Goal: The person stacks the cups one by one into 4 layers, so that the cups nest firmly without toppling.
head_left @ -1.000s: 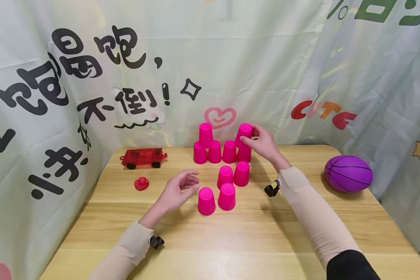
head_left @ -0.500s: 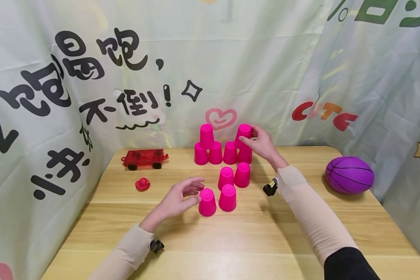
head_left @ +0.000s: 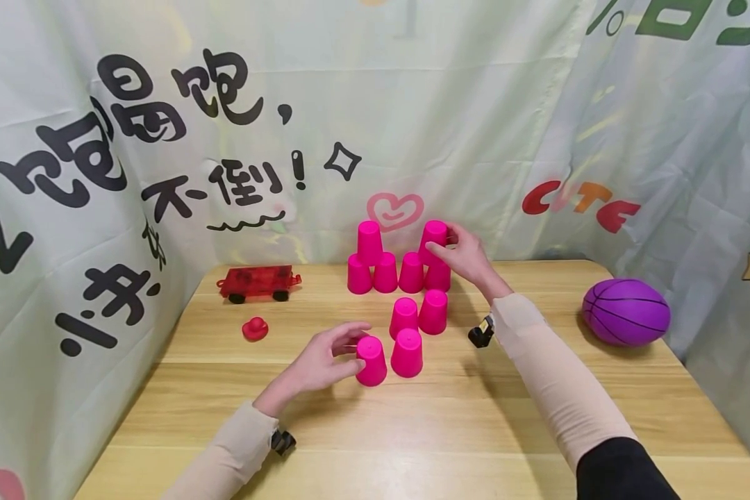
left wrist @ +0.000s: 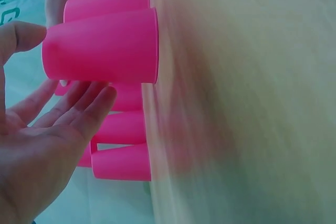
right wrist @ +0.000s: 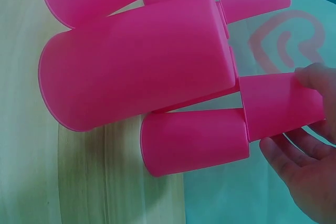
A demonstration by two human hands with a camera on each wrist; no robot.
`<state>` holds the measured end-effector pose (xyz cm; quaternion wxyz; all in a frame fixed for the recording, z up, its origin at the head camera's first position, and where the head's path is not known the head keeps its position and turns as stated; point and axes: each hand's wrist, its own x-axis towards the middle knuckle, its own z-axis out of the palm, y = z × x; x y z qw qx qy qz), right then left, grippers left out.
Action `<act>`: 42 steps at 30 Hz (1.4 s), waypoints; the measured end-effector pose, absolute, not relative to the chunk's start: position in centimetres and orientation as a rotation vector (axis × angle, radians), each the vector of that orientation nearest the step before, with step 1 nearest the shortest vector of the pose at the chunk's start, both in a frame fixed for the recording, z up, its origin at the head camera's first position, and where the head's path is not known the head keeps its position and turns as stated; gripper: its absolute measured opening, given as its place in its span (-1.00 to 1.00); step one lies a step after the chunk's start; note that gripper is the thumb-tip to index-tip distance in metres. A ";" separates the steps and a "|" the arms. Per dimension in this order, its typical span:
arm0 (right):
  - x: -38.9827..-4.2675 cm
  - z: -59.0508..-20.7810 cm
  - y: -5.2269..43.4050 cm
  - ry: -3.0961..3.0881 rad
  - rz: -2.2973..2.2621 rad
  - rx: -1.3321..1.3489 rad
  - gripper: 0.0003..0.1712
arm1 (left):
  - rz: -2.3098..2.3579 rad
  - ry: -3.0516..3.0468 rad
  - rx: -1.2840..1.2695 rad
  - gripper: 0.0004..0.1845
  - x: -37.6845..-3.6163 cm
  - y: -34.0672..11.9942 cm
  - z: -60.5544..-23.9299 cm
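On the wooden table [head_left: 537, 417], ten pink cups stand upside down in two groups. Near the middle, the left hand [head_left: 325, 361] reaches to the nearest pink cup [head_left: 371, 360], the left one of the near pair. The thumb lies by the cup's top and the fingers [left wrist: 86, 106] are loosely spread beside its wall; the left wrist view shows them close to the cup, but I cannot tell whether they touch it, and they are not curled round it. Just right of that cup stands a second cup [head_left: 407, 353], and a little farther back two more [head_left: 419, 314] stand side by side.

Farther off, against the backdrop, four cups form the far row [head_left: 397, 273]. One cup [head_left: 369, 242] sits on top at its left end. The right hand [head_left: 465, 255] pinches the top cup on the right [head_left: 434, 239] between thumb and fingertips, as it rests on the row's two right cups.

Far left on the table are a red toy car [head_left: 257, 282] and a small red piece [head_left: 254, 328]; far right lies a purple ball [head_left: 626, 312].
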<state>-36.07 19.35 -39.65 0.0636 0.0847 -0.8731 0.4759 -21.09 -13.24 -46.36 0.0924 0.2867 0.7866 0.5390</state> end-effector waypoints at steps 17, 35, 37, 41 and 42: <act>-36.3 -39.8 19.4 -2.645 1.424 0.261 -0.28 | 1.582 2.323 0.822 -0.28 -21.0 -13.0 -46.7; -36.3 -39.7 19.5 -2.670 1.437 0.289 -0.16 | 1.574 2.338 0.818 -0.31 -21.1 -12.7 -47.2; -36.3 -39.8 19.6 -2.667 1.445 0.297 -0.14 | 1.570 2.341 0.813 -0.33 -21.2 -12.7 -47.2; -36.0 -39.9 20.0 -2.665 1.449 0.309 -0.11 | 1.567 2.355 0.804 -0.38 -21.2 -12.6 -47.1; -35.9 -39.9 20.2 -2.670 1.445 0.302 -0.09 | 1.567 2.357 0.796 -0.39 -21.2 -12.6 -47.1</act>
